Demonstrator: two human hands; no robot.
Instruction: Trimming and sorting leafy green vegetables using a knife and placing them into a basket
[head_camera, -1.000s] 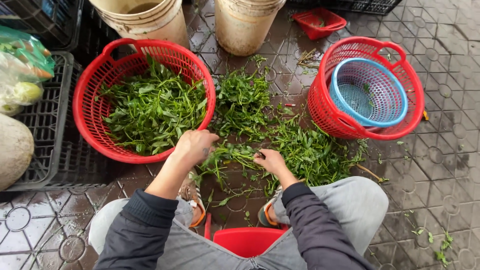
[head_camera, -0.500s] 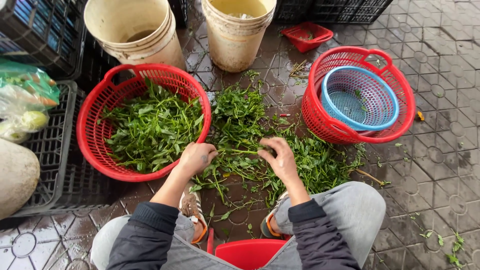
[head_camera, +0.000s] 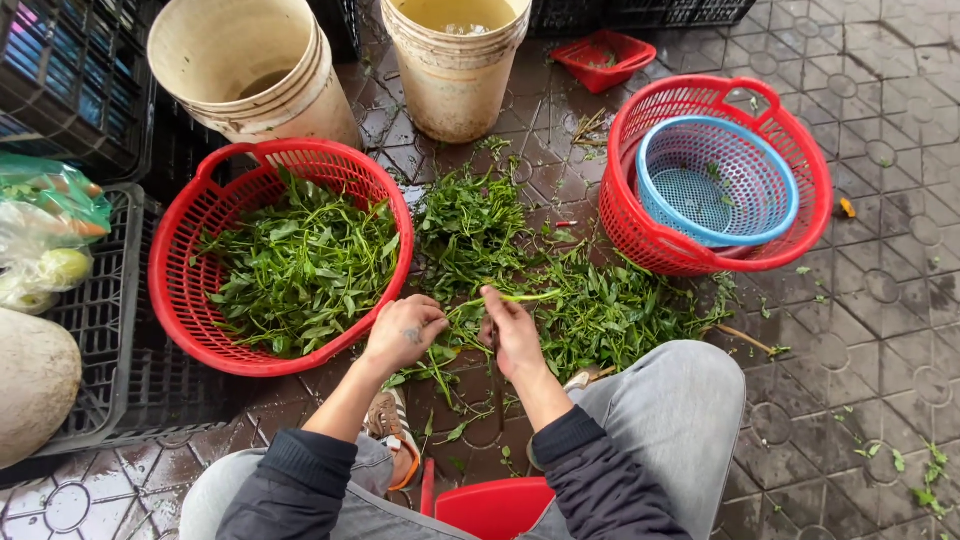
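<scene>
My left hand (head_camera: 402, 332) and my right hand (head_camera: 512, 332) are close together over a pile of loose green leafy stems (head_camera: 560, 300) spread on the wet tiled floor. Both pinch the same green stem (head_camera: 505, 298), which runs between them and sticks out past my right fingers. A red basket (head_camera: 190, 300) full of picked greens (head_camera: 300, 270) sits just left of my left hand. To the right stands a second red basket (head_camera: 800, 230) with a blue colander (head_camera: 715, 180) nested inside.
Two cream buckets (head_camera: 250, 70) (head_camera: 455, 70) stand at the back, with a small red tray (head_camera: 605, 55) beyond. Black crates (head_camera: 110, 330) and bagged produce (head_camera: 45, 235) line the left. A red stool (head_camera: 495, 505) is under me.
Both hands have drawn back toward me from the pile, lifting a stem between them. The view has shifted slightly.
</scene>
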